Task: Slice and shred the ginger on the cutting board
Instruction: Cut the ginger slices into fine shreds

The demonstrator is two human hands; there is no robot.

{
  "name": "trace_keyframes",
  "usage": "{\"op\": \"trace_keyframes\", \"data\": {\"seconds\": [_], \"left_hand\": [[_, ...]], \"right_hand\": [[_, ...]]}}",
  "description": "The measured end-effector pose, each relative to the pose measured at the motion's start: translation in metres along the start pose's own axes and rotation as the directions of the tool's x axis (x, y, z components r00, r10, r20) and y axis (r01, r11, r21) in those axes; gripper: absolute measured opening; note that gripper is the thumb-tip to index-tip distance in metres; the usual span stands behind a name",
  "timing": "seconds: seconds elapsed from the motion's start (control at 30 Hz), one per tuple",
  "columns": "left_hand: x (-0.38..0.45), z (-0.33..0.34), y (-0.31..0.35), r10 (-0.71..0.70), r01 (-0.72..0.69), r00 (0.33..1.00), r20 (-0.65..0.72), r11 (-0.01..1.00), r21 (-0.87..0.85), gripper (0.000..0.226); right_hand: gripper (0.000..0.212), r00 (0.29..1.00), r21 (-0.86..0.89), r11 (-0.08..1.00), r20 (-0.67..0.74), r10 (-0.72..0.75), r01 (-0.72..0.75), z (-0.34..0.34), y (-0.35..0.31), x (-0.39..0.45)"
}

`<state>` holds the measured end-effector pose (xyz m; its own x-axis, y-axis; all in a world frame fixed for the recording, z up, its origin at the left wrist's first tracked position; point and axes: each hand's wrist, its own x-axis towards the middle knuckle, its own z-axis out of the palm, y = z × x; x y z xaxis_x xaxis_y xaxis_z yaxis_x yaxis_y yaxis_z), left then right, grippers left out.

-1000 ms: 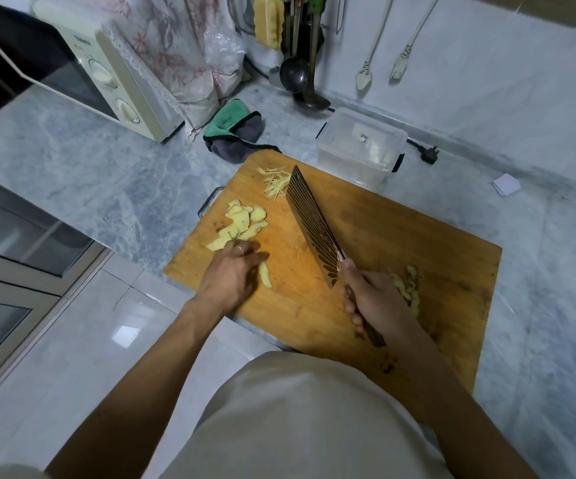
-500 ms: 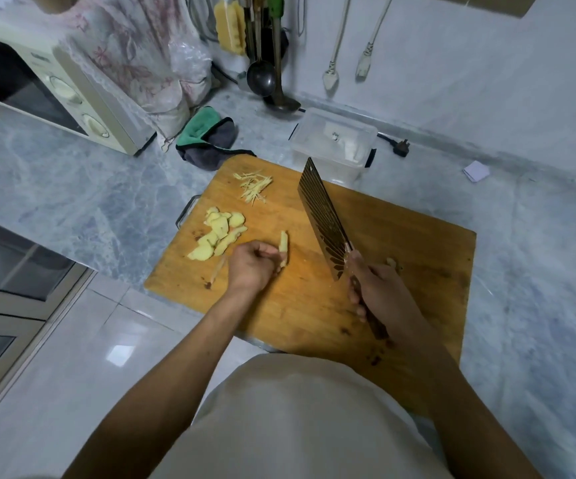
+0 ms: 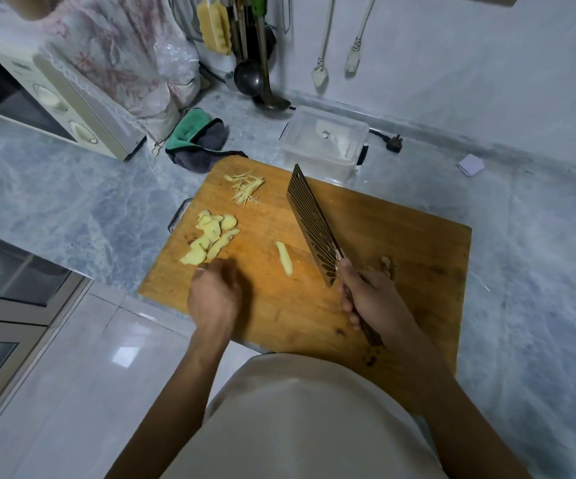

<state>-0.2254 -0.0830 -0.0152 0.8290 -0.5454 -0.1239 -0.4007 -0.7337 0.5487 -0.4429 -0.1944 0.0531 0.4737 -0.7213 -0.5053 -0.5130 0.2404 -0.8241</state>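
Ginger on cutting board point(image 3: 400, 243), cleaver in right hand

Right hand point(image 3: 373, 299) grip clamped on cleaver point(image 3: 314, 226) handle, blade mid-board. Left hand point(image 3: 214, 295) blurred at board's near-left edge, grip state unclear. One ginger slice point(image 3: 285, 258) mid-board beside blade; slice pile point(image 3: 212, 242) by left edge; shreds point(image 3: 247, 188) at far-left corner

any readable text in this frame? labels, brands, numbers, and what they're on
No text can be read.
Microwave: a small mark near the panel's top and marks round the dials, all too blurred to read.
Clear box: a small dark mark on its lid, not legible.
Paper slip: looks blank.
Cleaver: a line pattern only, no lettering visible.
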Motion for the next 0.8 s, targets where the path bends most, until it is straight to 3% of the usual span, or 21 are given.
{"op": "trace_keyframes", "data": {"seconds": [0.07,0.13,0.27,0.47,0.63,0.8], "left_hand": [[0.002,-0.006,-0.016,-0.002,0.011,0.999,-0.053,0.985,0.171,0.026],[0.005,-0.007,-0.022,-0.023,0.031,0.999,-0.039,0.973,0.228,0.026],[0.009,-0.007,-0.022,-0.087,0.090,0.996,-0.026,0.983,0.162,0.024],[0.022,-0.017,-0.008,-0.143,0.101,0.975,0.169,0.967,0.232,0.020],[0.019,-0.015,-0.008,-0.093,0.044,0.982,0.166,0.959,0.279,0.019],[0.016,-0.016,-0.007,-0.099,0.061,0.978,0.184,0.978,0.202,0.016]], "right_hand": [[0.056,1.000,-0.004,1.000,0.001,0.015,-0.015,0.001,-0.001,0.000],[0.054,1.000,-0.004,1.000,0.001,0.030,-0.030,0.004,-0.003,0.000],[0.055,0.999,-0.025,1.000,0.033,0.020,-0.019,0.009,-0.005,0.002],[0.055,0.999,-0.010,1.000,0.050,0.021,-0.021,0.010,-0.006,0.000],[0.054,0.999,-0.005,1.000,0.030,0.030,-0.029,0.006,-0.003,-0.003],[0.053,1.000,0.007,1.000,0.015,0.025,-0.025,0.005,-0.001,-0.006]]}}
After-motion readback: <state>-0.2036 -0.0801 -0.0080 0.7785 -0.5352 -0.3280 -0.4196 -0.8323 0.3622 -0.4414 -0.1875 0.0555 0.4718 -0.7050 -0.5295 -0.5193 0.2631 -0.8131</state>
